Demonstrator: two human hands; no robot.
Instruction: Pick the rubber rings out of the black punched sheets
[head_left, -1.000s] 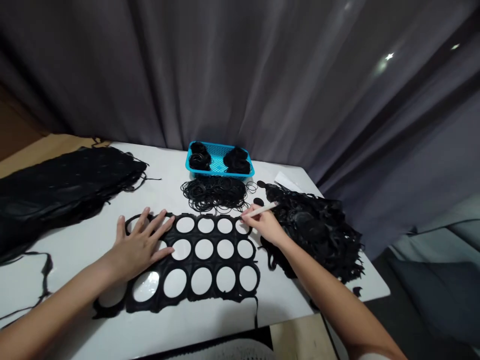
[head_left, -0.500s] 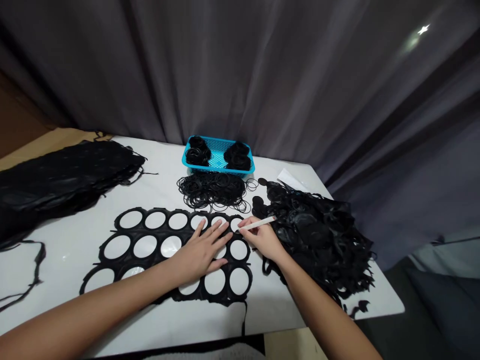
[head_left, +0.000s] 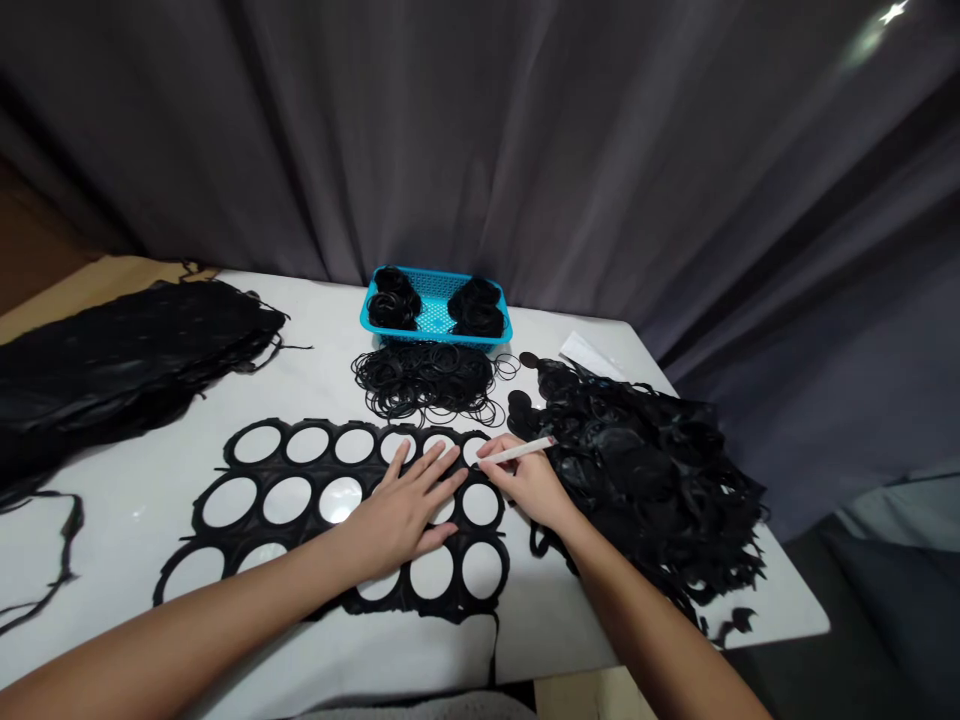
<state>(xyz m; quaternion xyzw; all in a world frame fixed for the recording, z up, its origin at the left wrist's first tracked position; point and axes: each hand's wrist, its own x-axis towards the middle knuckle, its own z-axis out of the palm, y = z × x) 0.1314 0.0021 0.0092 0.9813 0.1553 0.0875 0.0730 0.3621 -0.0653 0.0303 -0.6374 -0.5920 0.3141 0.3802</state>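
Note:
A black rubbery sheet [head_left: 457, 575] with rows of large round holes lies flat on the white table [head_left: 570, 610]. My left hand [head_left: 405, 510] rests palm down on its right half, fingers spread, covering some holes. In my right hand [head_left: 529, 480] is a slim white pen-like tool [head_left: 517, 452], pinched between thumb and fingers. Its tip is at the rim of the hole in the far right corner; I cannot make out whether it touches. Just behind the sheet lies a loose pile of thin black rings [head_left: 431, 378].
A blue basket [head_left: 442, 339] with two bundles of black rings stands at the back. To the right is a heap of black scraps and discs [head_left: 637, 470], with a white slip [head_left: 589, 355] behind it. Black sheets [head_left: 127, 350] are stacked at left. A grey curtain [head_left: 420, 130] hangs behind.
The camera view has shifted slightly. Both hands keep nearly the same place on the sheet, and the white tool is still at the far right hole.

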